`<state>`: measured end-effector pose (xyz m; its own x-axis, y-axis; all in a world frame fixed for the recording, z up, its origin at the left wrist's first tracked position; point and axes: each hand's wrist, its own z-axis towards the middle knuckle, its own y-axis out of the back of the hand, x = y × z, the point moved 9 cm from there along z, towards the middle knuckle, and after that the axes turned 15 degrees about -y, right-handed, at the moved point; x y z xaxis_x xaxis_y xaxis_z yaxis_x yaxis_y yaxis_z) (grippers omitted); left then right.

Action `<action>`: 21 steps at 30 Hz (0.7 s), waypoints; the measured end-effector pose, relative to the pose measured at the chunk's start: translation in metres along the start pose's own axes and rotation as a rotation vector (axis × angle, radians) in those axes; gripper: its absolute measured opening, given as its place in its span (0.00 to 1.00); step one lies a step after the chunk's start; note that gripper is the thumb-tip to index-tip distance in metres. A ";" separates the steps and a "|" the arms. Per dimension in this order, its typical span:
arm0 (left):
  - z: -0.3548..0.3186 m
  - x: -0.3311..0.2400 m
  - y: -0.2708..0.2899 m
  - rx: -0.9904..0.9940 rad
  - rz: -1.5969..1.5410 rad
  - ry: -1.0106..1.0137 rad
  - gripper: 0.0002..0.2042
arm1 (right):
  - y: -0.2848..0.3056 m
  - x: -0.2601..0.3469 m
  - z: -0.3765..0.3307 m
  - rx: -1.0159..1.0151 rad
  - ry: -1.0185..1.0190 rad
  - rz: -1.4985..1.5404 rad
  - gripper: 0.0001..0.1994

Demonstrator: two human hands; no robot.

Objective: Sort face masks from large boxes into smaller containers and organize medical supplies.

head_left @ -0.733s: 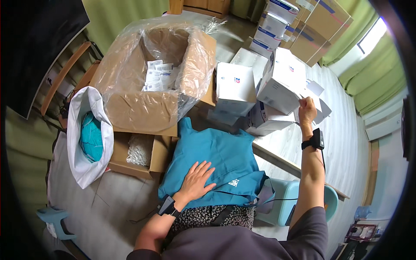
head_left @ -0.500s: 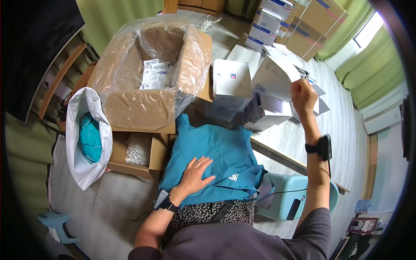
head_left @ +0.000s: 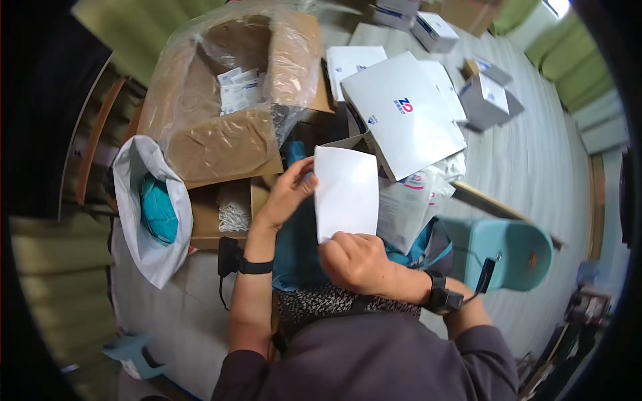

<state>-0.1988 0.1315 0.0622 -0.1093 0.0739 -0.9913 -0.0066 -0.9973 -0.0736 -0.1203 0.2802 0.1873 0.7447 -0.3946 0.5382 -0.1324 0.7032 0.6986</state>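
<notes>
Grips the lower edge of a white flap [head_left: 346, 194] with the right hand [head_left: 356, 264], bent fingers clamped on it; touches its left edge with the left hand [head_left: 286, 197], too hidden at the fingertips to tell whether pinched. Hands apart from each other, both at the flap. Seems joined to a large white carton [head_left: 421, 127], tilted right of the plastic-lined cardboard box [head_left: 217, 147] and nearer the torso, with white plastic packs [head_left: 404, 214] showing below.

No longer presses the left palm on the teal cloth [head_left: 294, 250], nor reaches far right of the lined box with the right hand. Now brings both to one thing, nearer than the lined box and to its right. Means, judging from this, a turn from one-handed reaching to two-handed handling, with the packs close by.

Farther out, right of the lined box: another white carton [head_left: 348, 57] just beside it, and a small carton [head_left: 485, 103] with spread flaps, well apart. Nearer than the lined box: a white bag [head_left: 160, 264] to the left, a light-blue tub [head_left: 521, 234] far to the right.
</notes>
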 end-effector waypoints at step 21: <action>0.025 -0.017 -0.035 0.384 0.574 0.243 0.29 | -0.017 -0.529 -0.189 -0.718 -0.999 1.805 0.45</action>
<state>-0.2213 0.1652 0.0838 0.0232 -0.5069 -0.8617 -0.3675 -0.8059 0.4642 -0.3883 0.5885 -0.1980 -0.3873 0.8339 0.3933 0.2713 0.5108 -0.8158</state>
